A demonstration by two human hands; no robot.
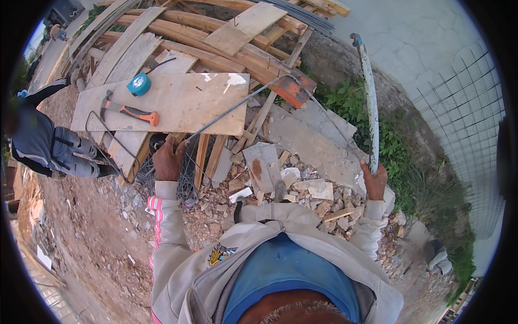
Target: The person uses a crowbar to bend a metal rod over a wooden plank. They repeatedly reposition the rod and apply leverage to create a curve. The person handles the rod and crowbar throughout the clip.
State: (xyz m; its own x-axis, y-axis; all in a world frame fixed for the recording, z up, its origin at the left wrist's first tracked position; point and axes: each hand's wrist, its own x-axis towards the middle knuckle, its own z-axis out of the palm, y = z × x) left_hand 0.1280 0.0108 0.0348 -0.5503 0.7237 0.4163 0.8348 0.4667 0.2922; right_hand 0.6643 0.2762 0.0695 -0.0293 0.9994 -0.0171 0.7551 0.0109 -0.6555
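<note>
My left hand (pixel 168 159) is closed on a thin bent grey steel rod (pixel 226 113), which rises to a bend over the timber and angles down toward my right hand (pixel 373 181). My right hand grips an upright white metal bar (pixel 369 108) with chipped paint and a hooked top. Above my left hand, a plywood board (pixel 205 97) carries an orange-and-black hammer (pixel 140 113) and a teal tape measure (pixel 138 83). Another bent rod (pixel 109 162) hangs at the board's left. Tangled wire or rods (pixel 191 170) lie beneath, beside my left hand.
A co-worker (pixel 38 135) stands at the left; another person (pixel 56 32) is far off. Stacked timber (pixel 172 27) fills the back. Rubble (pixel 318 205) covers the ground. Plants (pixel 345 100) grow along the pale wall (pixel 399 43), where wire mesh (pixel 464 108) leans at the right.
</note>
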